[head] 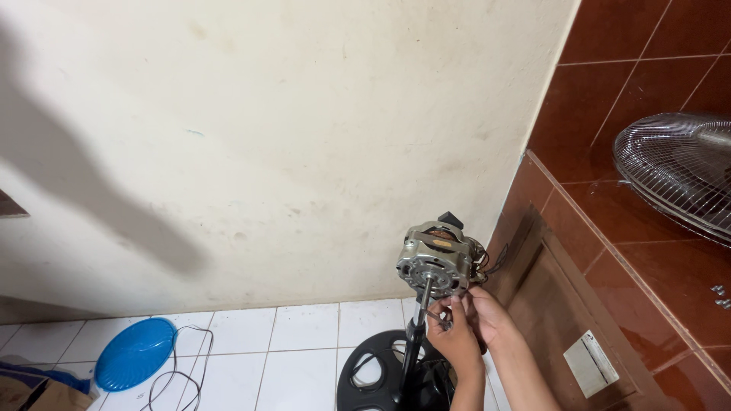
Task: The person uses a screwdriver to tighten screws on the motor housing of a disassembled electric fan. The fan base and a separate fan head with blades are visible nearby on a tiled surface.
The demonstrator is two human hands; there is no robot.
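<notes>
Both hands work under the bare fan motor (440, 259); left hand (454, 341) pinches a small metal part (438, 318), right hand (487, 316) grasps the motor's underside; the part may slip and fall to the tiled floor (304, 350).

1. The wire fan guard (678, 171) runs off the right edge; only its left part shows.
2. The cardboard box (34, 394) is cut by the bottom-left corner.
3. The round black fan base (365, 373) is cropped by the bottom edge and partly hidden behind the stand pole (413, 346).
4. Both forearms leave the picture at the bottom.
5. The left hand (455, 339) covers most of the right hand (487, 316), so the right hand's grip cannot be made out.
6. The small metal piece (438, 318) in the left fingers is too small to identify.
7. The fan motor (438, 259) hides its own rear side.
</notes>
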